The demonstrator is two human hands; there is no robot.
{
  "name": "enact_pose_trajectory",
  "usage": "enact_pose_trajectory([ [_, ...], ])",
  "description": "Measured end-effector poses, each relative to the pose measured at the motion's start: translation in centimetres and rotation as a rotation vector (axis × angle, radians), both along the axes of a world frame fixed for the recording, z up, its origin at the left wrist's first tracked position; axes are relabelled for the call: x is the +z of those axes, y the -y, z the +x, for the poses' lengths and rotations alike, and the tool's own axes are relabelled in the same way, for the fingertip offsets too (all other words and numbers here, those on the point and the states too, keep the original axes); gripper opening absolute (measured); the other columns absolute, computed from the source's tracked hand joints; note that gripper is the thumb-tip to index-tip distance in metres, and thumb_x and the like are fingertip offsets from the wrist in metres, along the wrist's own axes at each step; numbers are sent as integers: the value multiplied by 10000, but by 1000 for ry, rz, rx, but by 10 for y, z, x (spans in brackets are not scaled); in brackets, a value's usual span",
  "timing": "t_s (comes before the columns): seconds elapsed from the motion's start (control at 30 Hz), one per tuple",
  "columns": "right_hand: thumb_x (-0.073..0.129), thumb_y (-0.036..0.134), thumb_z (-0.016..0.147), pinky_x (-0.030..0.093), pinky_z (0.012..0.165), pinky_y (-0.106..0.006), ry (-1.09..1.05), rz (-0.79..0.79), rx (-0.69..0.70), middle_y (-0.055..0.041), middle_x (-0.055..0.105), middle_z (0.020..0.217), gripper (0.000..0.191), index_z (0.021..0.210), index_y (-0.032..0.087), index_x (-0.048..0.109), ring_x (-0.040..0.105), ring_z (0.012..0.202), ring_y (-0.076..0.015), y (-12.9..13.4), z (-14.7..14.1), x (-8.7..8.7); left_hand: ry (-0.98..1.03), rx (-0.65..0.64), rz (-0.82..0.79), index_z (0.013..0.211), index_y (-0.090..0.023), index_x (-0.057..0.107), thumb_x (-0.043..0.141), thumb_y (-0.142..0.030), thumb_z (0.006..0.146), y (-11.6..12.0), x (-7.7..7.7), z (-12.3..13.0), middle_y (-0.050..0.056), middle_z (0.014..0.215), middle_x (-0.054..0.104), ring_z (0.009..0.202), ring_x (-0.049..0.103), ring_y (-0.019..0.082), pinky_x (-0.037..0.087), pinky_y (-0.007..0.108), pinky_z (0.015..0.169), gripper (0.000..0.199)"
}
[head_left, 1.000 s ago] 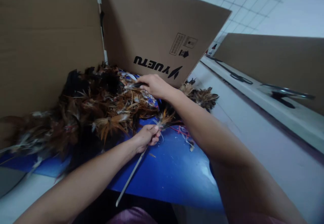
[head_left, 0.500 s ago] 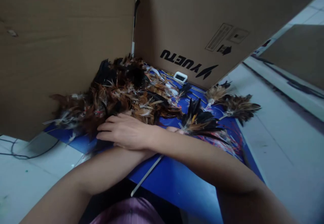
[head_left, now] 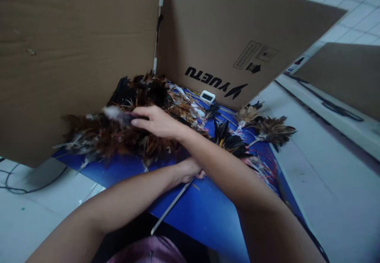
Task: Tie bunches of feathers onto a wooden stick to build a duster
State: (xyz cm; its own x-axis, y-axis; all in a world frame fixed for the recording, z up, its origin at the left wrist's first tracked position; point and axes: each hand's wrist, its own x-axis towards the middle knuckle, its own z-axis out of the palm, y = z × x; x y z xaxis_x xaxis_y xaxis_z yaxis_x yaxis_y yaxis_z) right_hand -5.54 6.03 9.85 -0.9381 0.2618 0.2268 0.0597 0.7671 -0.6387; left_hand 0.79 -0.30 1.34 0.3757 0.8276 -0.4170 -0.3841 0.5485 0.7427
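Our left hand (head_left: 191, 170) gripped a stick (head_left: 170, 208); beyond it, our right hand (head_left: 156, 122) apparently gathered a pinched feather (head_left: 115, 113), next needing steadiness.

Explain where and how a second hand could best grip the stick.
Probably the bare lower part of the stick, from the near side: thin and straight, it slants toward the person, its end seemingly past the blue surface. The left hand covers it higher up.

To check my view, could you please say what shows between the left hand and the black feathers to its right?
In the head view, the right forearm crosses between the left hand and the black feathers.
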Motion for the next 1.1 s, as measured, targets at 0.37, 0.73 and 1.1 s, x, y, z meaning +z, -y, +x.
enact_pose_trajectory([
  [0.37, 540, 209, 865, 479, 848, -326, -231, -156, -484, -37, 661, 870, 101, 915, 145, 600, 609, 874, -159, -81, 19, 46, -69, -111, 120, 702, -151, 447, 548, -361, 867, -3, -4, 7, -47, 604, 442, 406, 328, 20, 148, 172, 390, 285],
  [0.73, 696, 378, 739, 462, 697, -305, 460, 315, -210, -129, 659, 1052, 492, 1170, 162, 597, 636, 876, -236, 13, 41, -14, -71, -78, 75, 670, -164, 467, 492, -208, 836, -4, -23, 15, -52, 532, 414, 402, 302, 41, 159, 183, 400, 173],
  [1.1, 556, 40, 696, 479, 759, -252, 38, -277, -358, -7, 697, 835, 271, 922, 136, 671, 625, 765, -121, -37, 66, -10, 14, -94, 129, 683, -157, 447, 527, -293, 855, -5, -12, 9, -40, 612, 448, 390, 339, 27, 162, 189, 399, 234],
])
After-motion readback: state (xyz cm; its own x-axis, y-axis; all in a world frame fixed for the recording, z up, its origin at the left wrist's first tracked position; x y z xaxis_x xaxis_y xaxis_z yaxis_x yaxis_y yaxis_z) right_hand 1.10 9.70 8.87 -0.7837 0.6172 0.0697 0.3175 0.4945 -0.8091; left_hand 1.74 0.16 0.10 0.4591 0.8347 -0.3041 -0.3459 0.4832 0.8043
